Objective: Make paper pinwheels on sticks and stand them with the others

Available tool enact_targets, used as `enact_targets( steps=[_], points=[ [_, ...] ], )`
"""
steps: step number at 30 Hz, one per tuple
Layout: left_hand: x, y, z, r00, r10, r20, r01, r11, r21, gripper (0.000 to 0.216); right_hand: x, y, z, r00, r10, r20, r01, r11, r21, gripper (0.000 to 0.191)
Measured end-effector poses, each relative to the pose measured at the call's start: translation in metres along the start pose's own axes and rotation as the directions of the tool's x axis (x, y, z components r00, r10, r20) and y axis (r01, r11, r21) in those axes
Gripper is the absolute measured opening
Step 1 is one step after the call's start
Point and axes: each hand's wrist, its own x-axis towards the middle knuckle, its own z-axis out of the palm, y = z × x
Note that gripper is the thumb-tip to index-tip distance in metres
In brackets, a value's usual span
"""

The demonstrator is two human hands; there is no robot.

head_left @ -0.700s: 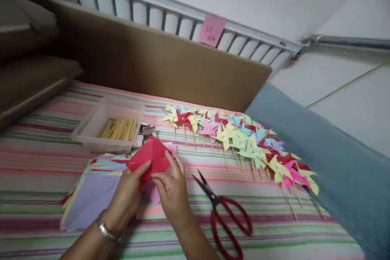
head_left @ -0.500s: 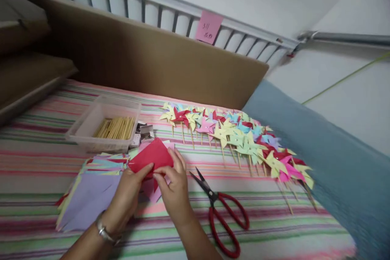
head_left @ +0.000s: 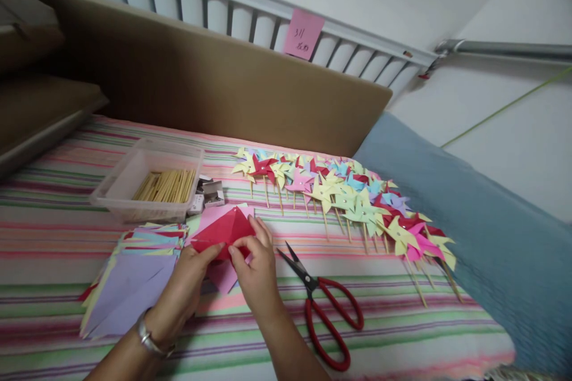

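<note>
I've got both forearms (head_left: 288, 342) angled forward and inward, wrists (head_left: 268, 309) near straight. Left grip (head_left: 192, 274): thumb (head_left: 211, 253) extended on top, other fingers mostly hidden. Right grip (head_left: 256, 262): thumb and index pinched, remaining fingers (head_left: 263, 231) bent, raised beyond. Left thumb tip just beside right pinch.

Striped cloth (head_left: 402, 330) bearing scissors (head_left: 310, 283), pinwheels (head_left: 364, 212), paper stack (head_left: 134, 286)

From my end I see a broad brown cardboard panel (head_left: 250, 95) standing on edge before a slatted white fixture (head_left: 192, 3), where a pink note (head_left: 304, 34) bears handwriting. Brown packages (head_left: 40, 113) lie stacked far left. To the right I make out a grey pipe (head_left: 513, 49), a thin yellow-green line (head_left: 509, 105) and blue fabric (head_left: 469, 214) beside the striped cloth (head_left: 402, 333).
</note>
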Motion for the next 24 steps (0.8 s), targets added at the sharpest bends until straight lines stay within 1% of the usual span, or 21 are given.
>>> enact_targets(
  steps=[7,10,15,18,20,22,24],
  points=[
    [-0.001,-0.0008,-0.0002,1.0,-0.029,0.006,0.029,1.0,0.004,0.011,-0.0014,0.0035,0.002,1.0,0.014,-0.007,-0.014,1.0,-0.002,0.006],
    [-0.0007,-0.0029,-0.0017,0.999,-0.033,0.029,0.033,0.999,-0.001,0.011,-0.0012,0.0029,0.0019,1.0,0.025,-0.006,-0.025,1.0,-0.006,0.007],
    [-0.0018,0.0003,0.0006,0.998,0.002,0.065,-0.001,1.0,-0.016,0.014,0.0003,0.0029,0.0017,0.999,0.043,-0.009,-0.043,0.999,-0.013,0.008],
    [-0.003,0.0031,0.003,0.997,0.003,0.077,-0.006,0.999,0.039,0.017,0.0005,0.0037,0.002,0.999,0.051,-0.018,-0.051,0.999,-0.013,0.009],
    [-0.003,0.0031,0.0033,0.999,-0.02,0.046,0.016,0.996,0.083,0.022,0.0001,0.0037,0.0025,0.998,0.053,-0.023,-0.053,0.999,-0.011,0.01],
    [-0.0019,0.0016,0.0026,0.999,-0.044,-0.014,0.046,0.993,0.108,0.027,-0.0004,0.0032,0.0034,0.998,0.057,-0.02,-0.057,0.998,-0.001,0.01],
    [-0.0002,0.0,0.0014,0.995,-0.067,-0.07,0.075,0.99,0.117,0.027,-0.0008,0.0022,0.0039,0.998,0.064,-0.015,-0.064,0.998,0.014,0.01]
  ],
)
